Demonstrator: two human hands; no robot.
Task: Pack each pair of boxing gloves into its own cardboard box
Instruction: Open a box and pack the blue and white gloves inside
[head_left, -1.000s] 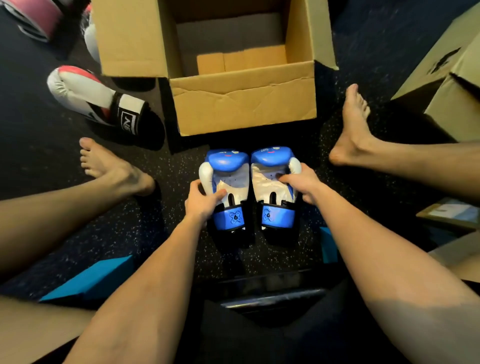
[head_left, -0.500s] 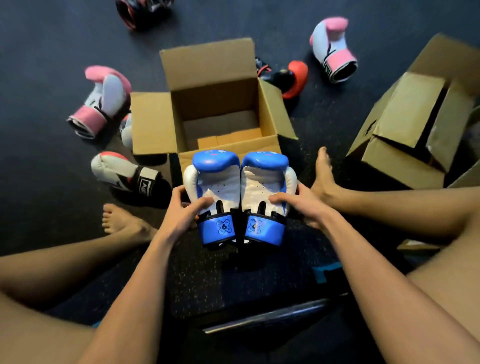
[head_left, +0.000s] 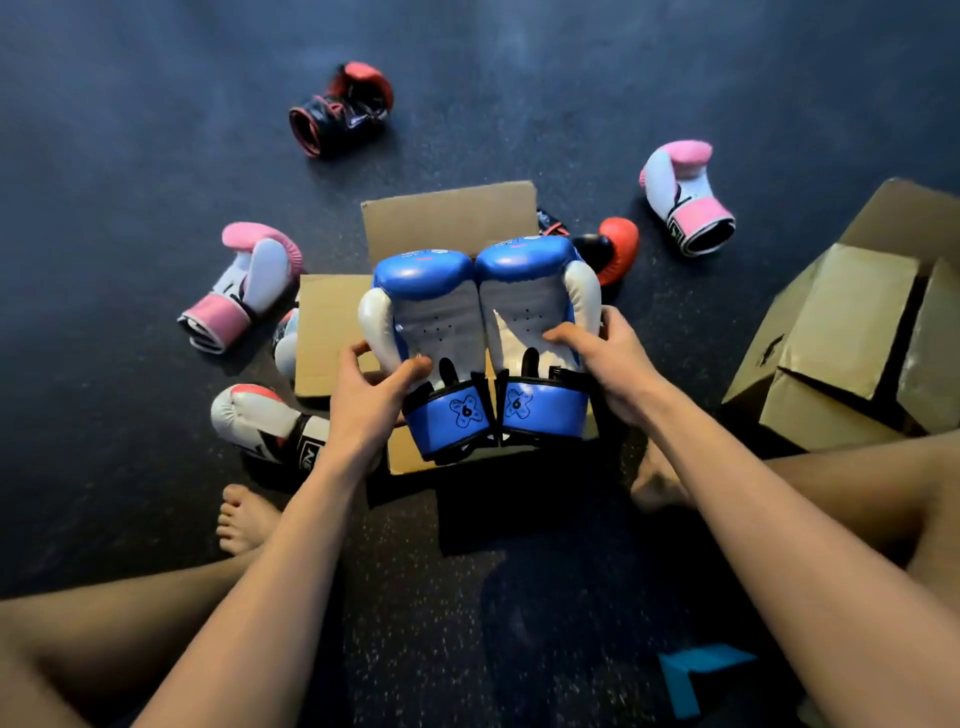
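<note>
1. The left hand (head_left: 369, 400) and the right hand (head_left: 610, 364) hold the blue gloves (head_left: 441, 322) pressed side by side, palm sides up, cuffs toward the person
2. The left thumb lies across one glove just above its cuff and the other fingers curl round its outer edge. The right thumb lies across the other glove's palm, with the fingers wrapped round the outer side, so both hands grip
3. The pair hangs directly over the open box (head_left: 332, 332), whose flaps are spread. The gloves hide the inside, so I cannot tell whether anything is in it
4. By my reading this pair is about to go in but is not yet packed
5. Loose on the floor are a near pink glove (head_left: 249, 286) left of the box and a far pink glove (head_left: 685, 197) well off to the right. One red-and-black glove (head_left: 340, 109) lies beyond the box and another red glove (head_left: 615, 249) just behind it. A white-and-red glove (head_left: 260, 421) lies by the left wrist
6. So at least three more pairs seem left to pack. The spare boxes (head_left: 852, 332) on the right have part-folded flaps, and their contents are unseen
</note>
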